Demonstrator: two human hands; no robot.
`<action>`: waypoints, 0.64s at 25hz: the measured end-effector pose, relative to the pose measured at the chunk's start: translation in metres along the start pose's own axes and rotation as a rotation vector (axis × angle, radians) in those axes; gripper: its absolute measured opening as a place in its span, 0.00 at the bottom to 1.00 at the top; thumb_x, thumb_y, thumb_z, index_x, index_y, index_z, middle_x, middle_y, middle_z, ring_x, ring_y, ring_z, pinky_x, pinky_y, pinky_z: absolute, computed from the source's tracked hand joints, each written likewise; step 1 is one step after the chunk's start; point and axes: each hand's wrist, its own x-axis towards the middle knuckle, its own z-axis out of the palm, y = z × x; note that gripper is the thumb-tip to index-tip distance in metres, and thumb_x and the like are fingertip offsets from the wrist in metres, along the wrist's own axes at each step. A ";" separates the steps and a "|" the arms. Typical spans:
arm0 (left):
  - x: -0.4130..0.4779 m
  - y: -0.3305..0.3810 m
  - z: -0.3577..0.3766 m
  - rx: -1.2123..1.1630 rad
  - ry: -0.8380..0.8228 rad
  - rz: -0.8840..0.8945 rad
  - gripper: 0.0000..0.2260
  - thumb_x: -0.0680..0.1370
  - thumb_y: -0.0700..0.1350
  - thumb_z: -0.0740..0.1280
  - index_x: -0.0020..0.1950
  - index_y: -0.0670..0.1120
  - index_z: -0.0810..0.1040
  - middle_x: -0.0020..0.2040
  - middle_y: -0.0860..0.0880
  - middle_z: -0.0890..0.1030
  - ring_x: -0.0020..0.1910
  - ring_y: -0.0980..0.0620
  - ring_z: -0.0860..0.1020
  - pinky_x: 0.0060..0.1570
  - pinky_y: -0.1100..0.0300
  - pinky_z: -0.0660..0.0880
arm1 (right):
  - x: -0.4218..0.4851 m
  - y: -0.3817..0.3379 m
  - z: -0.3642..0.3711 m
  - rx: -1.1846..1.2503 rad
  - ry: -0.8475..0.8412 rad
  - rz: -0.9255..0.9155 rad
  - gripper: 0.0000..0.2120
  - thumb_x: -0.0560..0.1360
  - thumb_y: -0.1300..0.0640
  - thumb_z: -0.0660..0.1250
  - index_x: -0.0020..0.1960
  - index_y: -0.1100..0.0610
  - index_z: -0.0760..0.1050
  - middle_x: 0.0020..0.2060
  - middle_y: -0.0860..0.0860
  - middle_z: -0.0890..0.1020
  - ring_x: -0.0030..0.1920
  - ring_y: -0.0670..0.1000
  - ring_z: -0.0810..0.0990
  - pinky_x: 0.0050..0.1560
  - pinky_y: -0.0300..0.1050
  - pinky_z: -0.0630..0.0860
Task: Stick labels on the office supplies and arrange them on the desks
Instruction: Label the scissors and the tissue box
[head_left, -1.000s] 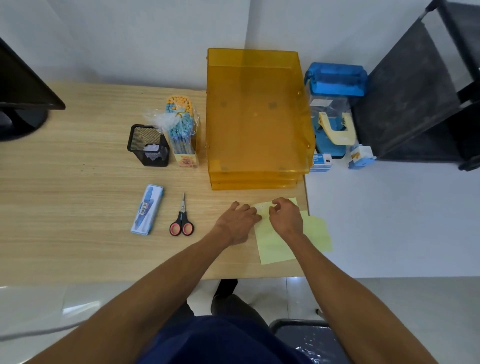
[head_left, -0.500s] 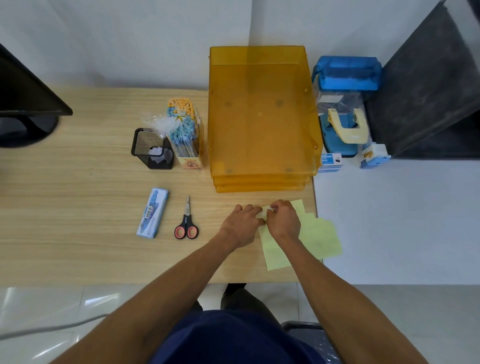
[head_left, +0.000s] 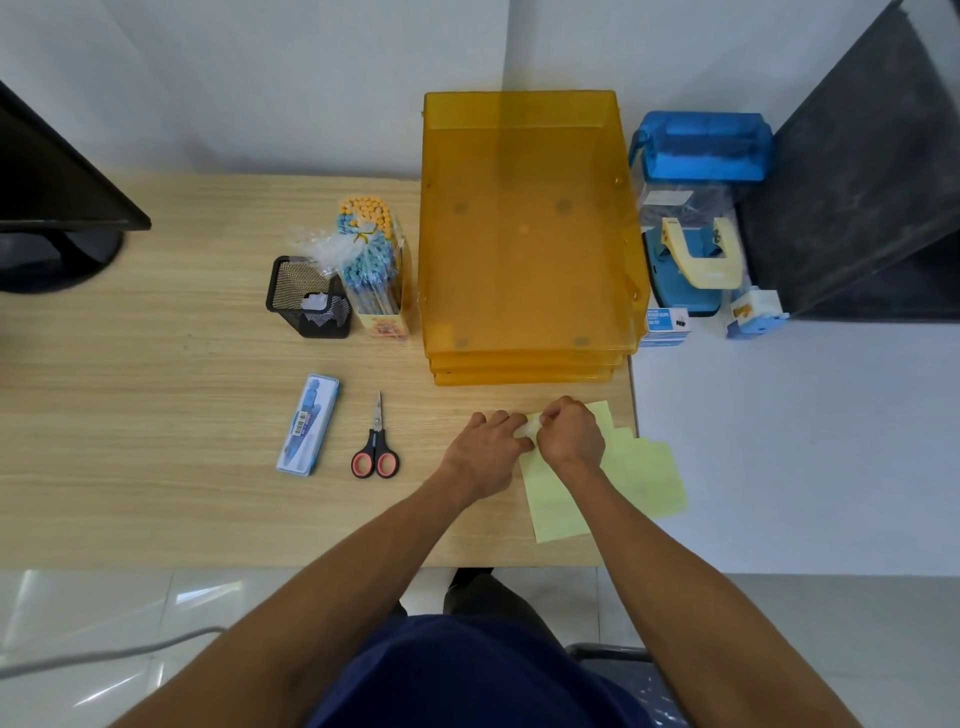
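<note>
Fingers (head_left: 548, 418) of right hand (head_left: 571, 439) pinch label (head_left: 531, 429) | left hand (head_left: 485, 449) curled at yellow sheet (head_left: 556, 509), grip unclear | desk (head_left: 156, 415) front right corner

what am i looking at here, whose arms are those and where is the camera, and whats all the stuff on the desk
There is no machine here. A person works with bare hands, and the one picture comes from a camera worn on their head, looking down. That is why both arms reach in from the bottom.

On the wooden desk lie scissors, a blue pen box, a black mesh cup, a pack of pencils and stacked orange trays. A hole punch and a blue case sit on the white desk to the right.

Yellow label sheets lie at the near edge. The right hand pinches a small pale label in its fingers. The left hand is at the sheets' edge beside it, and its exact grip is hidden.
</note>
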 end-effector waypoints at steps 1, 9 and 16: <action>-0.001 0.001 0.000 0.001 0.002 -0.002 0.23 0.78 0.40 0.61 0.73 0.51 0.69 0.75 0.44 0.61 0.72 0.45 0.63 0.65 0.49 0.63 | 0.000 -0.001 -0.001 -0.036 -0.007 -0.015 0.08 0.75 0.62 0.66 0.53 0.54 0.78 0.53 0.51 0.80 0.53 0.54 0.80 0.42 0.42 0.69; -0.002 0.003 0.002 0.018 -0.018 -0.024 0.23 0.78 0.40 0.60 0.74 0.51 0.67 0.76 0.45 0.59 0.72 0.45 0.62 0.66 0.47 0.63 | -0.003 0.002 -0.003 -0.077 -0.025 -0.051 0.10 0.74 0.64 0.66 0.54 0.55 0.76 0.55 0.52 0.78 0.54 0.55 0.79 0.43 0.43 0.69; 0.000 0.002 0.004 -0.041 -0.027 -0.020 0.23 0.79 0.41 0.60 0.74 0.51 0.68 0.77 0.45 0.59 0.73 0.45 0.62 0.67 0.46 0.63 | -0.008 0.015 -0.003 0.136 0.022 -0.039 0.07 0.76 0.65 0.63 0.49 0.55 0.75 0.49 0.51 0.80 0.45 0.52 0.78 0.40 0.42 0.68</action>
